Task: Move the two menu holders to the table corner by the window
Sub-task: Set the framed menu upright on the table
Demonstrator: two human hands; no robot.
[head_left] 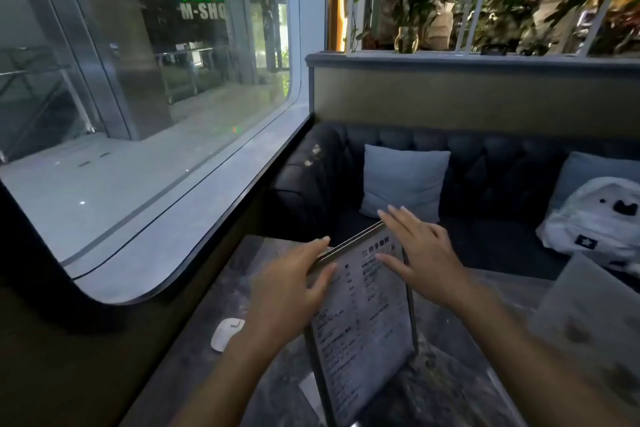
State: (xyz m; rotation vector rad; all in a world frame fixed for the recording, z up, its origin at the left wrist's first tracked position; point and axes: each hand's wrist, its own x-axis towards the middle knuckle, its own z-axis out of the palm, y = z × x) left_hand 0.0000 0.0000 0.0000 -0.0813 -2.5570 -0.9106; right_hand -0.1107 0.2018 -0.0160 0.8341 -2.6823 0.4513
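A clear menu holder (367,315) with a printed menu sheet stands upright on the dark marbled table (242,274), near the window side. My left hand (294,291) grips its top left edge, thumb in front and fingers behind. My right hand (415,253) rests at the top right edge with fingers spread; whether it grips is unclear. A second menu holder (588,315) shows blurred at the right edge of the table.
A white mouse-like object (227,333) lies on the table by the window wall. The large window (138,114) runs along the left. Behind the table is a dark tufted sofa (485,184) with a blue cushion (403,180) and a white bag (595,218).
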